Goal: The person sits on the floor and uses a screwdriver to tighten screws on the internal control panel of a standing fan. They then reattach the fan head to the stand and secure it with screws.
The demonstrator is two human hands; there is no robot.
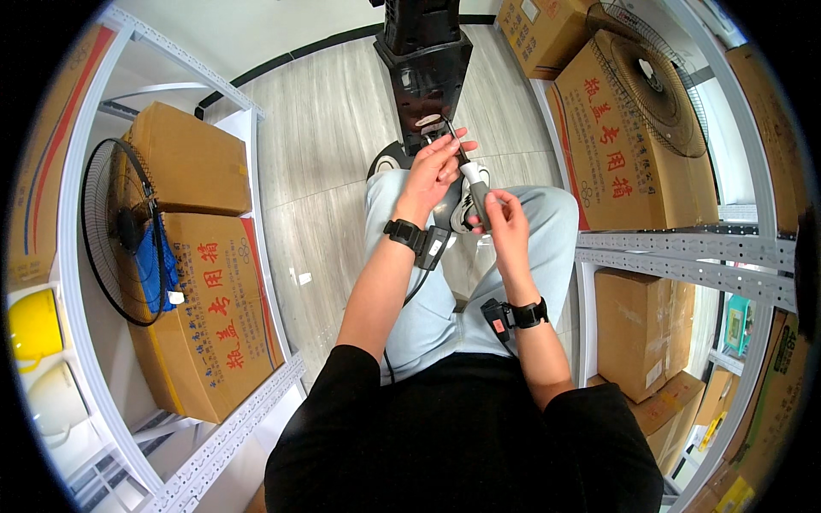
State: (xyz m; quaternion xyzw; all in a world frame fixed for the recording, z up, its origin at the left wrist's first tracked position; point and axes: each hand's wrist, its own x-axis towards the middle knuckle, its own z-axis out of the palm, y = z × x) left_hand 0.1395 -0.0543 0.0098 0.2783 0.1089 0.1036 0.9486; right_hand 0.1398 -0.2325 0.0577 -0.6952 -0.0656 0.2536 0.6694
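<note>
A screwdriver [481, 195] with a grey and white handle slants up and away from me, between my knees. My right hand [506, 224] is closed around the lower part of its handle. Closer to the tip, the fingers of my left hand [434, 171] close on the thin metal shaft. Just beyond the tip stands a tall, glossy black appliance housing [426, 81]. The shaft points at its low front part, near a small light oval patch; the exact contact point is too small to tell. A coiled pale cord [466, 205] lies below the screwdriver, partly hidden by my hands.
Metal shelves with cardboard boxes [205, 299] flank me on the left and right. A round black fan grille [124, 231] leans by the left boxes, beside blue cloth. Another fan grille [654, 81] rests on a right-hand box. White scraps lie on the grey plank floor [316, 214].
</note>
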